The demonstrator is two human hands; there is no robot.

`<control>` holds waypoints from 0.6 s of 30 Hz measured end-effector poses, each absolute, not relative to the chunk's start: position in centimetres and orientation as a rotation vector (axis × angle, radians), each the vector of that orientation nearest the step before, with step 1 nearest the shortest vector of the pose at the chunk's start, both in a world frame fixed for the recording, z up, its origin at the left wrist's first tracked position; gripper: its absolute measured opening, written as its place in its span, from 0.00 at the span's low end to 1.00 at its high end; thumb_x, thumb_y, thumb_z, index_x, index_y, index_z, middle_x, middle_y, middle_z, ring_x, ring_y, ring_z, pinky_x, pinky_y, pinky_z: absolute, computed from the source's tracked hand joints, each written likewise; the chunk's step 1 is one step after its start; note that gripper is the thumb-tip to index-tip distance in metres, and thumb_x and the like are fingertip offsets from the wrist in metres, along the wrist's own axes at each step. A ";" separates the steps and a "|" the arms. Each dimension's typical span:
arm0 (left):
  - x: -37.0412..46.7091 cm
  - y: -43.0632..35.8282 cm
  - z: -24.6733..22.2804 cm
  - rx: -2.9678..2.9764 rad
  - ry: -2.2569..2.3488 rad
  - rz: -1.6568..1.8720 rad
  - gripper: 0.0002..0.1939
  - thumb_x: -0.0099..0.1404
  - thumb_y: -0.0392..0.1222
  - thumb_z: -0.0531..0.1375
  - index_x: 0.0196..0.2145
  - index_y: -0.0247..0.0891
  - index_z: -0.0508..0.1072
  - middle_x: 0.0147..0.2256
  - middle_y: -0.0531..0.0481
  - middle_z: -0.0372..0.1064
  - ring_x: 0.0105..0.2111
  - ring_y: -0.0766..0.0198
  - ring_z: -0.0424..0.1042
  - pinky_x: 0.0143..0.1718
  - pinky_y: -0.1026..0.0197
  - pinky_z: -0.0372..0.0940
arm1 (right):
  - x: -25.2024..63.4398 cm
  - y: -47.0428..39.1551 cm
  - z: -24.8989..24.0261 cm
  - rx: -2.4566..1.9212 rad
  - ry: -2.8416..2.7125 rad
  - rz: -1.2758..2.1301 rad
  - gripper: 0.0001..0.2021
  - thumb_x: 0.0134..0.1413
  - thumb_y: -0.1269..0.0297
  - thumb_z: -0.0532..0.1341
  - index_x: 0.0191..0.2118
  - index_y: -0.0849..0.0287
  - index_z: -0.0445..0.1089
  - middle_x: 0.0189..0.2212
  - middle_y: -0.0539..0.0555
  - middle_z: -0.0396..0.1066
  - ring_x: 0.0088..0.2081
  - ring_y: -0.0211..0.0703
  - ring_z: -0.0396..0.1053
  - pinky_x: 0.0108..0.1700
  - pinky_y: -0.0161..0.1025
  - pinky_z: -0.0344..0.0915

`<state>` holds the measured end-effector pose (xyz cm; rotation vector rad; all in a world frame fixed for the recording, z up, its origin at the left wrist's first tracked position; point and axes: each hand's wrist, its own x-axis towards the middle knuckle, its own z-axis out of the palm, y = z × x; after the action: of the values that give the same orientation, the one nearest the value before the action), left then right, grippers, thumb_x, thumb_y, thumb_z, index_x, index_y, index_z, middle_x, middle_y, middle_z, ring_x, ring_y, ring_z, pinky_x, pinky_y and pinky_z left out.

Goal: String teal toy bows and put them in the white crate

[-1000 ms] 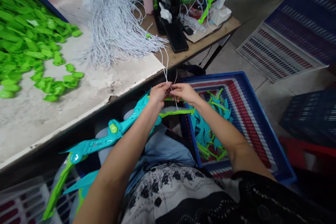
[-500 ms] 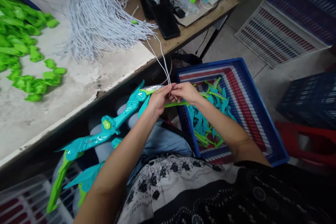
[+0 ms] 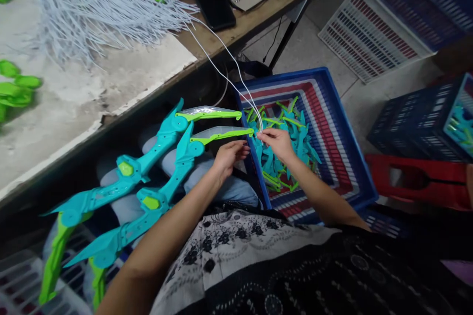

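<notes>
Two turquoise and lime-green toy bows lie side by side across the lap. The upper toy bow (image 3: 105, 189) is nearer the table, the lower toy bow (image 3: 168, 189) nearer my body. Between finger and thumb of my right hand (image 3: 280, 143) are the ends of white cords (image 3: 244, 89), which run up to the bundle on the table. This hand is over the near side of the blue crate, just right of the bows' green tips. My left hand (image 3: 229, 158) is just below the lower bow's green tip, its fingers loosely bent and apart, with nothing visible in them.
A blue crate (image 3: 353, 157) holds many turquoise and green bow parts. On the table (image 3: 121, 76) lie a large bundle of white cords (image 3: 107, 10), green pieces (image 3: 16, 91) and a black phone (image 3: 218, 7). More crates (image 3: 402, 123) and a red stool-like object (image 3: 417, 182) stand at right.
My hands, together on the cords before, have separated. The right has moved right with the cord ends; the left has let go and dropped slightly. The view has shifted, showing both bows more fully.
</notes>
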<state>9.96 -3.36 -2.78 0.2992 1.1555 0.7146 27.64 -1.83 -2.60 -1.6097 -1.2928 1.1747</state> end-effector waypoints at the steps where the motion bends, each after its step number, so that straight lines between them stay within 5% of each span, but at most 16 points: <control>1: 10.3 -3.1 -3.3 0.279 1.144 0.713 0.06 0.59 0.33 0.60 0.34 0.31 0.75 0.27 0.45 0.73 0.24 0.67 0.71 0.28 0.66 0.65 | 27.3 -2.0 -3.2 -1.595 -1.308 1.112 0.11 0.46 0.54 0.65 0.27 0.57 0.75 0.24 0.49 0.71 0.26 0.37 0.66 0.28 0.34 0.63; 6: 11.5 -1.8 -3.9 0.234 1.075 0.717 0.04 0.60 0.32 0.59 0.33 0.31 0.75 0.27 0.46 0.73 0.24 0.68 0.71 0.28 0.66 0.66 | 26.0 -2.0 -4.6 -1.526 -1.538 0.839 0.10 0.53 0.58 0.60 0.29 0.56 0.75 0.30 0.53 0.73 0.34 0.41 0.70 0.39 0.39 0.67; 18: 12.3 -0.9 -5.4 0.087 0.966 0.732 0.05 0.61 0.32 0.60 0.27 0.31 0.73 0.24 0.49 0.70 0.21 0.71 0.68 0.27 0.68 0.64 | 26.5 -2.4 -7.2 -1.539 -1.983 0.380 0.15 0.62 0.62 0.52 0.43 0.53 0.76 0.34 0.57 0.72 0.39 0.45 0.69 0.44 0.43 0.68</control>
<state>12.27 -0.88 -5.39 0.0865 0.9656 0.7324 26.46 -2.37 -7.19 -1.5393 -1.9833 0.3803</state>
